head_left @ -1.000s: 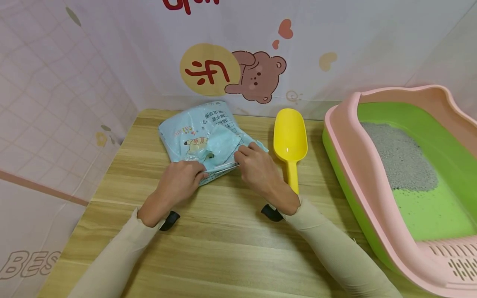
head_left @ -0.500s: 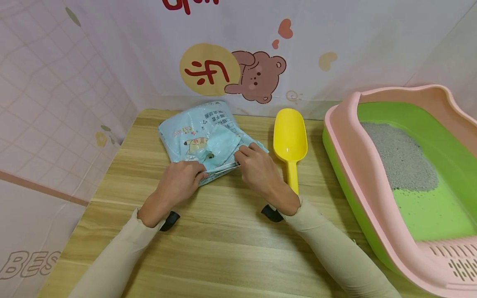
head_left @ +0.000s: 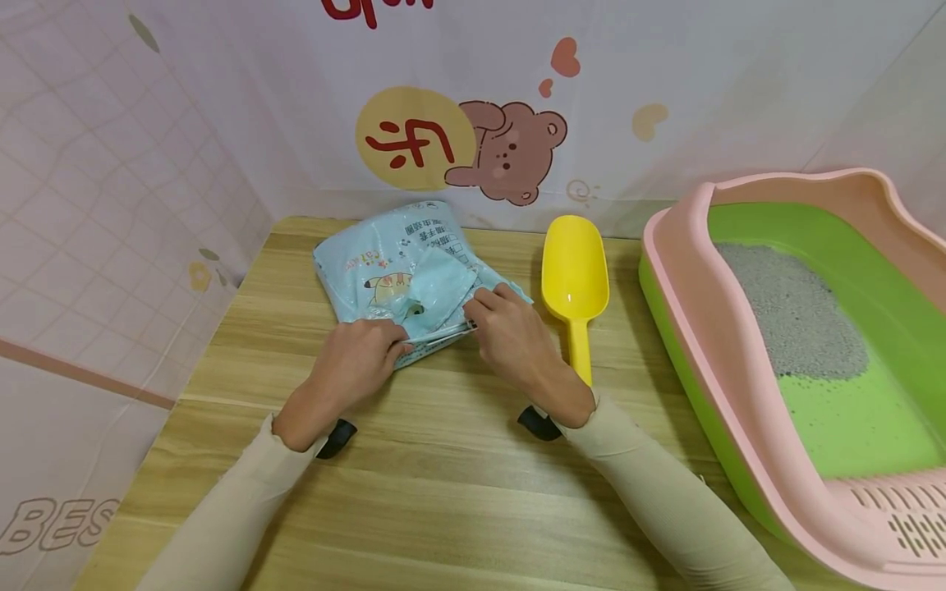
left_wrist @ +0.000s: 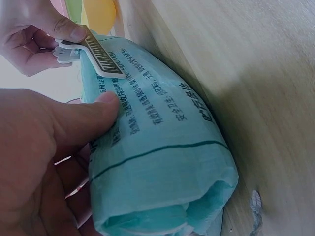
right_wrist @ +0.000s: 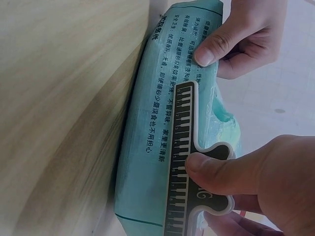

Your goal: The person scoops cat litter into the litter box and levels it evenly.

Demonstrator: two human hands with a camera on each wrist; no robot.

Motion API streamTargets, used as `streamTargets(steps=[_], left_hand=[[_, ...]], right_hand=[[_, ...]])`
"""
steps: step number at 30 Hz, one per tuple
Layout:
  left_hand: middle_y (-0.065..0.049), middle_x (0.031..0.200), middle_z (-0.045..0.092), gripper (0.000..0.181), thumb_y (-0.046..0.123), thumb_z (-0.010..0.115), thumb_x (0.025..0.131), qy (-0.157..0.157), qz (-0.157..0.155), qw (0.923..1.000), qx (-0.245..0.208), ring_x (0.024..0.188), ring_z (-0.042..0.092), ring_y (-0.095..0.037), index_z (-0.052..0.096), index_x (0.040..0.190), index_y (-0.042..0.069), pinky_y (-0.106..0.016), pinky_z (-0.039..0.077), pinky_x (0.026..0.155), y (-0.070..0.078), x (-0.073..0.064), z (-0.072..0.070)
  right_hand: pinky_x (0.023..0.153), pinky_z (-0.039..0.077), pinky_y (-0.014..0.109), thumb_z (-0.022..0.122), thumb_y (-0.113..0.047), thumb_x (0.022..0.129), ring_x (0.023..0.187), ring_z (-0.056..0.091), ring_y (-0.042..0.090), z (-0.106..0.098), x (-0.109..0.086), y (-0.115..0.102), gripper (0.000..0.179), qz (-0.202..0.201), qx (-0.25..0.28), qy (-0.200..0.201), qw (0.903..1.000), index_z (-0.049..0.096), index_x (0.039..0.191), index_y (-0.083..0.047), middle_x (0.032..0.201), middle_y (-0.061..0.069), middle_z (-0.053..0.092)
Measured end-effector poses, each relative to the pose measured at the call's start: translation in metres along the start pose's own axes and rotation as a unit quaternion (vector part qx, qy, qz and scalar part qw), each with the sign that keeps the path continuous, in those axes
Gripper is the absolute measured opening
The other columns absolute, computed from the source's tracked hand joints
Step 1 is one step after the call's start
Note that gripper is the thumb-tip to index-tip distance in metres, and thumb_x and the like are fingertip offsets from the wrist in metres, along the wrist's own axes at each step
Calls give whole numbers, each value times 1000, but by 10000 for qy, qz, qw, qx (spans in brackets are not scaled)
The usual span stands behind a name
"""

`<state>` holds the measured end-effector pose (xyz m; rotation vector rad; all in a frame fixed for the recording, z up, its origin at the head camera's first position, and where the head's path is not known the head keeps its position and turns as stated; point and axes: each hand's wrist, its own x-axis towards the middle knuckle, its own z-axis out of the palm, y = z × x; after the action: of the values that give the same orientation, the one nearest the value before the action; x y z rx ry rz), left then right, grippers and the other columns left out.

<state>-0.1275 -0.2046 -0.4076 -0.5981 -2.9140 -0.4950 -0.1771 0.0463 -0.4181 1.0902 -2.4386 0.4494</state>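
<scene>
A light-blue bag of cat litter (head_left: 369, 246) lies at the back of the table, its near edge folded and a torn hole in its upper face. My left hand (head_left: 355, 357) pinches the folded edge at its left part, thumb on the printed side. At the right part of that edge, my right hand (head_left: 513, 336) holds a bag clip (right_wrist: 182, 142) with a piano-key pattern, thumb pressing on its dark handle. The clip's long bar (left_wrist: 106, 61) lies along the printed face of the bag. In the head view the clip is mostly hidden.
Right of the bag lies a yellow scoop (head_left: 575, 271), its handle partly behind my right wrist. Farther right stands a pink and green litter tray (head_left: 727, 353) with grey litter (head_left: 794, 316) inside. A printed wall cloth (head_left: 621, 90) closes off the table's back edge.
</scene>
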Motion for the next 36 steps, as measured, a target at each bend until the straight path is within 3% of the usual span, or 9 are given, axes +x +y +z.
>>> streamTargets(steps=[17,24,29,32,36], left_hand=[[-4,91,80,8,13,82,100,-28,19,10000,90,81,77,-26,83,93,8,-49,59,70,2,3,-1],[-5,93,80,6,12,86,95,-51,30,10000,74,82,76,-26,84,97,7,-49,60,72,1,0,0],[-4,90,75,10,13,88,94,-107,78,9998,129,78,73,-26,84,100,7,-47,59,69,3,-4,-3],[-4,91,73,14,15,89,94,-174,42,9997,187,79,72,-26,83,103,6,-47,60,71,6,-7,-4],[-7,99,75,21,17,90,94,-219,9,9994,280,89,75,-30,83,108,4,-49,62,77,10,-10,-6]], right_hand=[[82,55,38,75,8,92,88,63,31,-5,0,1,14,134,21,-107,9999,77,100,-2,100,11,75],[72,60,38,78,2,90,92,67,30,-7,-5,1,22,224,-195,-269,9992,80,111,-6,110,10,77],[86,62,40,84,-8,91,105,69,32,-21,-15,-1,31,310,-56,-441,9985,79,121,-7,121,9,75],[93,60,42,87,-14,92,111,68,32,-32,-25,0,33,445,82,-335,9984,78,123,-8,122,10,74],[93,60,48,87,-16,93,115,67,35,-47,-44,5,33,762,255,-89,9967,77,123,-7,122,11,74]])
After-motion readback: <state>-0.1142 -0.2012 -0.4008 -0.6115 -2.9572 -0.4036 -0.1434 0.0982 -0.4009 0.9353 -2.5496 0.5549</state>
